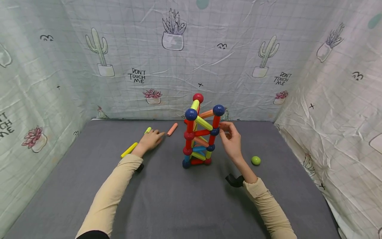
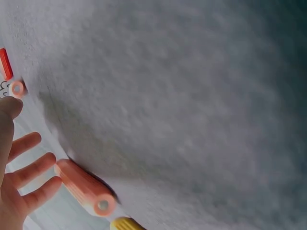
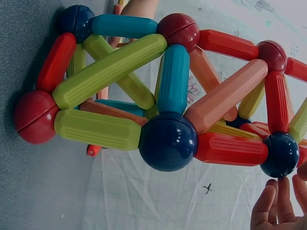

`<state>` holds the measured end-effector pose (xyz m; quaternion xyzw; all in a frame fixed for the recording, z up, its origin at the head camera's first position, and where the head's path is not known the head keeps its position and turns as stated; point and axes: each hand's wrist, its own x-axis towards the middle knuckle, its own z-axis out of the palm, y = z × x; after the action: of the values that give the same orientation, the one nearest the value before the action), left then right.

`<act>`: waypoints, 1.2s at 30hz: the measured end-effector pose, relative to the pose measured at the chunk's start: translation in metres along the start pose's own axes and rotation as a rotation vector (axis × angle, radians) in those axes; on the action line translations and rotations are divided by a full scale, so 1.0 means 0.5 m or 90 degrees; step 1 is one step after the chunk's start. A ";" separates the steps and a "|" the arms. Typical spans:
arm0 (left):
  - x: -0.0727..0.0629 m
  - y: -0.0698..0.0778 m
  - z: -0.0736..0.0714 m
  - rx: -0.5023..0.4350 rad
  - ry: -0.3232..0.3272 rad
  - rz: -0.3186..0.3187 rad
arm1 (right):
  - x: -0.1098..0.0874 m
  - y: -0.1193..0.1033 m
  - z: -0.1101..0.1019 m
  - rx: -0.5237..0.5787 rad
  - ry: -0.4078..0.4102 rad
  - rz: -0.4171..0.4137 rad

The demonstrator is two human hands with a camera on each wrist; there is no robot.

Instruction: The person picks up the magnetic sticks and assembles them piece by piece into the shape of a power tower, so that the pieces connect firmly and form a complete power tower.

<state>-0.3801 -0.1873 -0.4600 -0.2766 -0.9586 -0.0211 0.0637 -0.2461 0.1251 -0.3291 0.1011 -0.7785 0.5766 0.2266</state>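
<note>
A tower of ribbed rods and balls (image 1: 189, 143) stands upright on the dark cloth. My right hand (image 1: 231, 141) is at its right side, with fingertips against a dark blue ball (image 3: 279, 155) partway up. In the right wrist view those fingers look fairly straight, and part of the hand is cut off by the frame. My left hand (image 1: 150, 140) reaches low over the cloth on the left, fingers spread and holding nothing. Its fingertips are close to a coral rod (image 2: 86, 187); whether they touch it I cannot tell. A yellow rod (image 2: 126, 224) lies beside that.
A yellow-green rod (image 1: 148, 130) and a longer yellow rod (image 1: 129, 150) lie around the left hand. Another coral rod (image 1: 172, 129) lies between that hand and the tower. A green ball (image 1: 255, 160) sits right of the right forearm. Printed fabric (image 1: 191, 66) hangs behind the grey table (image 1: 179, 205).
</note>
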 end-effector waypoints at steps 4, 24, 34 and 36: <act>-0.005 -0.009 0.001 0.004 0.014 0.000 | -0.001 0.000 0.001 -0.005 -0.002 -0.002; -0.043 -0.124 -0.030 -0.055 0.021 -0.101 | -0.004 -0.005 -0.001 -0.029 -0.004 0.001; -0.030 -0.104 0.007 -0.110 -0.073 -0.168 | -0.003 -0.010 -0.001 -0.043 -0.016 0.004; -0.027 -0.097 0.007 -0.106 -0.070 -0.164 | -0.002 -0.011 -0.002 -0.046 -0.018 0.007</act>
<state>-0.3950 -0.2350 -0.4656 -0.1564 -0.9832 -0.0935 -0.0152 -0.2427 0.1241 -0.3248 0.0963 -0.8024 0.5479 0.2158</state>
